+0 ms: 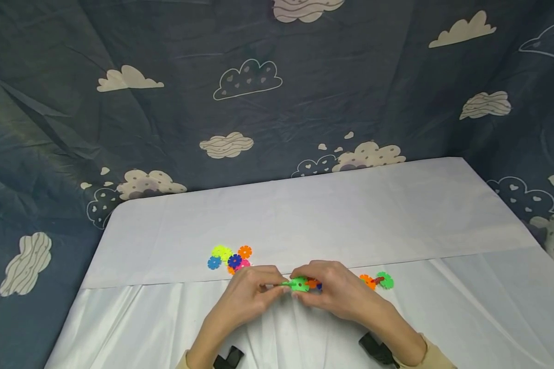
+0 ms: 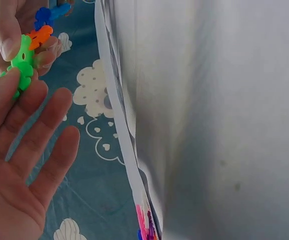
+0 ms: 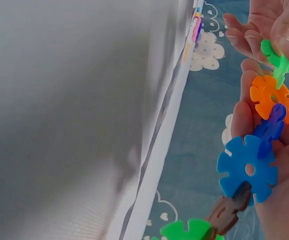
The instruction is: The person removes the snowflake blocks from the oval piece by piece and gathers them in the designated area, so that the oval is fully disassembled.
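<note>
The left hand [image 1: 254, 289] pinches the end green disc [image 2: 23, 71] between thumb and index finger, other fingers spread; the right hand [image 1: 334, 289] grips the linked disc chain [image 3: 233, 162], positioned between both hands. For a sound joint, slots should be aligned squarely and pressed without twisting. No writing is legible.

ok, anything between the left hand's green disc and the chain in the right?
Nothing visible. The left hand pinches the green disc right at the light-green end disc of the chain, apparently touching. The loose discs lie beyond the left hand, out of the way.
</note>
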The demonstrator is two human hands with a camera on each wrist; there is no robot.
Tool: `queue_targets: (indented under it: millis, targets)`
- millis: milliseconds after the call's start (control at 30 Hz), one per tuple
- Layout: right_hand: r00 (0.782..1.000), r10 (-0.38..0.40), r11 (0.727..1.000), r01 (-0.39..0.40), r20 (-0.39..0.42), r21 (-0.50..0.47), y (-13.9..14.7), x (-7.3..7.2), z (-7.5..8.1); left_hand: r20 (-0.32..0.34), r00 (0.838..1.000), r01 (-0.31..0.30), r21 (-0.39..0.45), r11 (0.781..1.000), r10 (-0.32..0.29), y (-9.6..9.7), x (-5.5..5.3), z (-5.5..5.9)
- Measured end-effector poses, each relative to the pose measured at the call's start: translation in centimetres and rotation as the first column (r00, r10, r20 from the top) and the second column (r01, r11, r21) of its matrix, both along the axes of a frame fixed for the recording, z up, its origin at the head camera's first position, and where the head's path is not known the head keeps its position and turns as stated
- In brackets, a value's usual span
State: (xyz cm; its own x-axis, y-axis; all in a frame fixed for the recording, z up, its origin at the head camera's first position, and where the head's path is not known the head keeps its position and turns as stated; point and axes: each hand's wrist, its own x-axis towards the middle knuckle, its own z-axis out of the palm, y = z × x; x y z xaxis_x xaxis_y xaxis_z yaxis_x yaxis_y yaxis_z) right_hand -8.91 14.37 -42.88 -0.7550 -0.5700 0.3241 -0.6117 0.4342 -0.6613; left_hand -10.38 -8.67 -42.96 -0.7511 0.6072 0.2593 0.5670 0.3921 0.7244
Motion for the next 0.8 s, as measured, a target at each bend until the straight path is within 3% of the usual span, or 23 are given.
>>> queue_targets:
  millis: [300, 633, 800]
  targets:
    - [1.0, -0.021, 1.0, 0.021, 0.002, 0.013, -0.13, -0.05, 0.07, 0.0, 1.0, -0.02, 0.001, 1.0, 0.02, 0.03, 0.12, 0.14]
    - [0.999, 0.027, 0.999, -0.028, 0.032, 0.018, 0.19, 0.04, -0.13, 0.077, 0.996, 0.039, -0.023, 0.999, -0.038, -0.16, -0.16, 0.22]
    - [1.0, -0.007, 1.0, 0.007, 0.013, 0.023, -0.06, -0.03, -0.03, 0.068, 0.998, 0.012, -0.025, 1.0, -0.011, -0.15, -0.11, 0.18]
